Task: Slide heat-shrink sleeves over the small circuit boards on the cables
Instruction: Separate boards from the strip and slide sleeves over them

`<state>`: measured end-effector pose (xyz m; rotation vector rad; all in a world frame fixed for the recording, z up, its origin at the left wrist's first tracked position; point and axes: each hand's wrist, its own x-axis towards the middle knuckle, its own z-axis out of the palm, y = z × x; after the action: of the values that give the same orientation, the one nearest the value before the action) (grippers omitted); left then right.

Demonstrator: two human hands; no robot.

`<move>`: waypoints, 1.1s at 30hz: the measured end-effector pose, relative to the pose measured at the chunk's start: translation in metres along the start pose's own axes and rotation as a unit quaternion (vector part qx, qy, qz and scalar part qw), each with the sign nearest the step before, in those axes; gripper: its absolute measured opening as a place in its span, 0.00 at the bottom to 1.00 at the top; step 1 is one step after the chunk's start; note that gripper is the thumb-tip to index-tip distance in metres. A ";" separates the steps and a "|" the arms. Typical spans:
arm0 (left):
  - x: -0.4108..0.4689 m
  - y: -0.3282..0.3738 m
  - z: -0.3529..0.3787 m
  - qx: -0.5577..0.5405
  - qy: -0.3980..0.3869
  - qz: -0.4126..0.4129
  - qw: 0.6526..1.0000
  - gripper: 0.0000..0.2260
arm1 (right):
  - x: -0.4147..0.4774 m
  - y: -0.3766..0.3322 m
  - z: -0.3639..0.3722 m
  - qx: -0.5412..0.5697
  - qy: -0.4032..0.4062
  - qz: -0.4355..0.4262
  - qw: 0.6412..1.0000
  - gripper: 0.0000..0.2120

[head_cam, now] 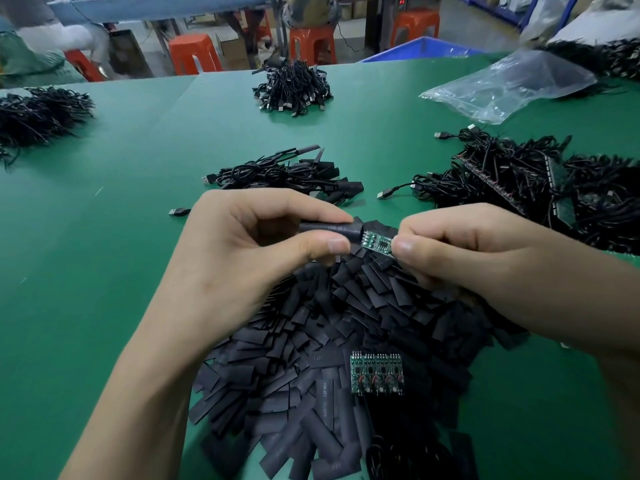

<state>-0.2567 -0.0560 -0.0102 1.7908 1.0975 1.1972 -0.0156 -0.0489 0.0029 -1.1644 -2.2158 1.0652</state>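
Note:
My left hand [242, 244] pinches a black heat-shrink sleeve [332, 230] between thumb and forefinger. My right hand [485, 258] pinches the right end of a small green circuit board [376, 241]. The board's left end sits at the sleeve's open mouth, most of the board still bare. Both are held above a big heap of flat black sleeves [311, 358] on the green table [104, 237]. A panel of several joined green boards [376, 374] with wires lies on the heap near me.
A bundle of sleeved cables [287, 176] lies just beyond my hands. Tangled black USB cables [540, 181] fill the right side, with other cable piles at far centre [292, 86] and far left [38, 114]. A clear plastic bag [509, 86] lies far right. Orange stools stand past the table.

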 end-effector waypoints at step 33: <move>-0.003 0.010 -0.003 0.121 -0.053 -0.049 0.990 0.12 | 0.001 -0.002 -0.002 -0.016 -0.045 0.012 0.999 0.19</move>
<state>-0.2573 -0.0619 -0.0015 1.9331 1.2965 0.9328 -0.0159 -0.0483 0.0054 -1.1813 -2.2993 1.1165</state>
